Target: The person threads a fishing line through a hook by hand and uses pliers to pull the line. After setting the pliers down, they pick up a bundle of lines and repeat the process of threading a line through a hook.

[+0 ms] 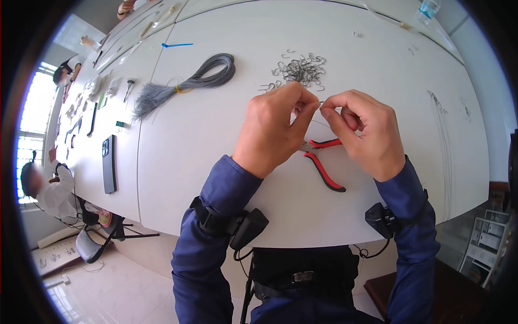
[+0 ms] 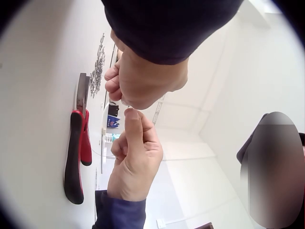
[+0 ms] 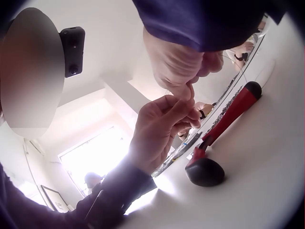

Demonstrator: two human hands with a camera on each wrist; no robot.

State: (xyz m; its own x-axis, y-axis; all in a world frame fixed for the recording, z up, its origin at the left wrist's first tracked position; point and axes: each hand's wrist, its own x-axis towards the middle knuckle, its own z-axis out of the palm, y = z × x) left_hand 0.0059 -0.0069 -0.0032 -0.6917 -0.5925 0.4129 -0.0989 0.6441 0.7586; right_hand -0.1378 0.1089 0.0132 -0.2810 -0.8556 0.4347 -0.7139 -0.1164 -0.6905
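Note:
My left hand and right hand meet over the table, thumb and finger of each pinched together, fingertips almost touching. Between them shows a tiny dark wire piece; its exact shape I cannot tell, as the fingertips hide most of it. A thin strand of wire curves out below the fingers. Under the hands lie pliers with red and black handles, spread apart; the left hand partly covers their jaws in the head view. Just beyond the fingertips is a pile of small bent metal hooks.
A looped bundle of grey wire, bound with a yellow tie, lies at left. Further left are a phone and a blue cable tie. Long wires with hooks stretch along the right side. Other people sit at the table's far left.

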